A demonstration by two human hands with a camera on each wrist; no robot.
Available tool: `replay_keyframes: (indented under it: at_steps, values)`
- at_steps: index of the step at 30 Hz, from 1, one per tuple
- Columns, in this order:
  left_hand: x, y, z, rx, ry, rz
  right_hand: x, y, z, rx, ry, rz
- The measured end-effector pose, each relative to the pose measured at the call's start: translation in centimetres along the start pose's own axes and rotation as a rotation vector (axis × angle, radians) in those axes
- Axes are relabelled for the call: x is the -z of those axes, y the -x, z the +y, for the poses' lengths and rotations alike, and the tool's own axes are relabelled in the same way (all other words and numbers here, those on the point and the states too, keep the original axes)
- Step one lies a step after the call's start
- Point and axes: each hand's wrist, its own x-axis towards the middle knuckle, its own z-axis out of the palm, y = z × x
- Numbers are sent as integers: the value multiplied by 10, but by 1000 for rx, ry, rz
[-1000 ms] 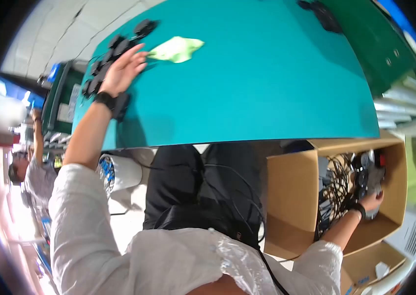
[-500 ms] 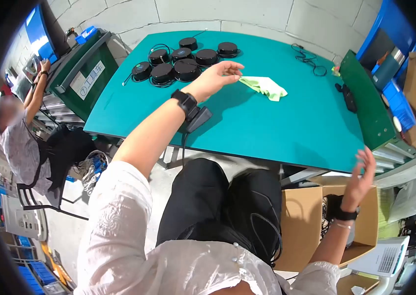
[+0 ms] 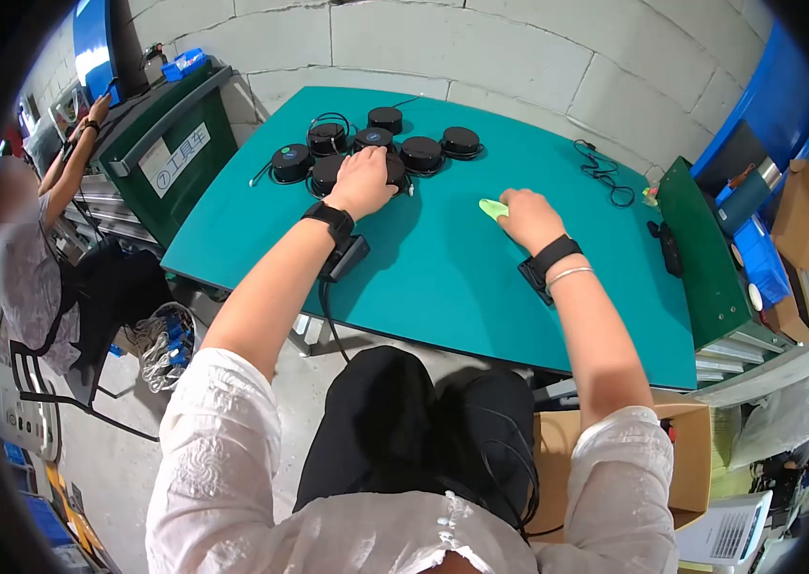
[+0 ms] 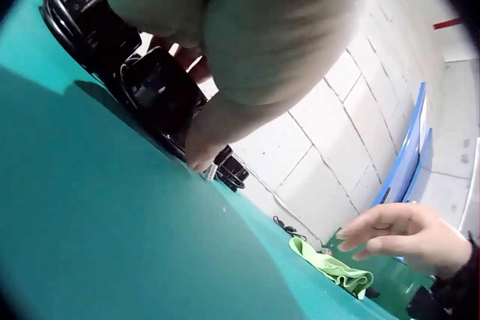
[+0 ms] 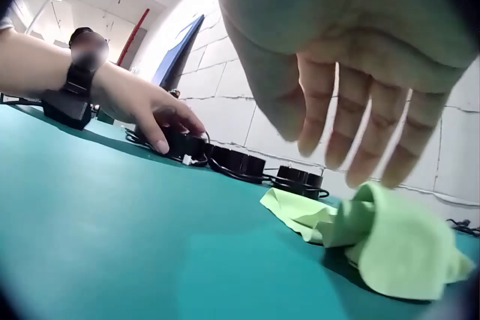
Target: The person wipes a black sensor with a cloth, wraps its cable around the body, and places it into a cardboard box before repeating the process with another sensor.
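Observation:
Several round black puck-shaped devices with thin cables stand grouped at the table's back left, among them one with a green top [image 3: 288, 158]. My left hand [image 3: 362, 184] reaches over the nearest of them, its thumb and fingers curled about the sides of a black puck-shaped device [image 4: 161, 91]. A light green cloth [image 5: 405, 245] lies crumpled on the teal table [image 3: 443, 277]. Just above that cloth is my right hand [image 3: 531, 220], its fingers [image 5: 356, 121] extended downward with gaps between them. From the head view the hand covers most of the cloth.
A thin black cable [image 3: 605, 177] lies coiled at the back right, and a dark object [image 3: 665, 249] sits near the green cabinet [image 3: 701, 258]. Below the table's right side stands a cardboard box [image 3: 689, 459]. Another person [image 3: 32, 258] sits at the left beside a green tool cart [image 3: 175, 153].
My right hand has come up out of the cardboard box and across to the green cloth. The left hand has moved back from beside the cloth onto a black device. The head view has turned.

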Motion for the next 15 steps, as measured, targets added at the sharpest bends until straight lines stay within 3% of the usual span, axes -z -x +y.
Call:
replay_keyframes:
  at_steps: [1, 3, 7, 9, 11, 13, 14, 15]
  values:
    - [3, 1, 1, 7, 32, -25, -6, -3, 0, -48, 91, -14]
    - [11, 5, 6, 12, 60, 13, -12, -10, 17, -21, 15, -22]
    - [35, 8, 44, -88, 242, 99, -19, -9, 49, -16, -345, 12]
    - [38, 7, 73, -234, 462, 175, -26, -14, 66, -130, -696, 207]
    - [41, 4, 106, -334, 587, 141, -27, -18, 74, -177, -729, 232]
    - [31, -4, 133, -370, 573, 132, -19, -21, 68, -221, -1151, 384]
    - [22, -7, 144, -382, 568, 162, -12, -15, 61, -222, -1442, 305]
    - [13, -11, 152, -395, 565, 193, -8, -12, 51, -192, -1519, 339]
